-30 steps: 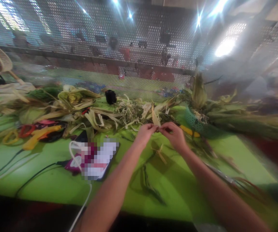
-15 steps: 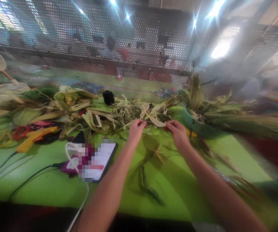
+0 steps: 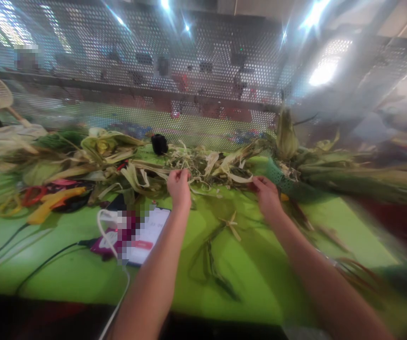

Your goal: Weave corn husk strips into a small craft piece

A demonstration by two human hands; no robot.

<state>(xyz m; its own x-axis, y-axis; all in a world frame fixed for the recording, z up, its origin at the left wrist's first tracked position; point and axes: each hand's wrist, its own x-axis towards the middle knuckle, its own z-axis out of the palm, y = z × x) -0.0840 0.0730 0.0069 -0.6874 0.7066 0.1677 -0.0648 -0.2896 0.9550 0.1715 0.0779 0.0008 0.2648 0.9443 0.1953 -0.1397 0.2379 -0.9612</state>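
My right hand (image 3: pixel 267 191) pinches the end of a pale strip of dried corn husk (image 3: pixel 239 179), which stretches leftward from the fingertips. My left hand (image 3: pixel 180 189) is closed at the fingertips, by the heap of thin husk scraps (image 3: pixel 189 163); whether a thin piece is between its fingers I cannot make out. Below and between both hands lies a small star-shaped piece of husk (image 3: pixel 232 224) on a dark, thin stem (image 3: pixel 212 264), flat on the green table (image 3: pixel 256 283).
Husks (image 3: pixel 107 141) spread along the back, with a black object (image 3: pixel 159 143) among them. Left are a yellow glue gun (image 3: pixel 51 208), scissors (image 3: pixel 10 203), a phone (image 3: pixel 147 236) and cables. A green basket (image 3: pixel 277 172) stands right. A perforated metal screen (image 3: pixel 203 104) rises behind.
My hands have moved apart, the left one going left and the right one slightly right. The pale strip, earlier spanning between both hands, now reaches only from my right hand.
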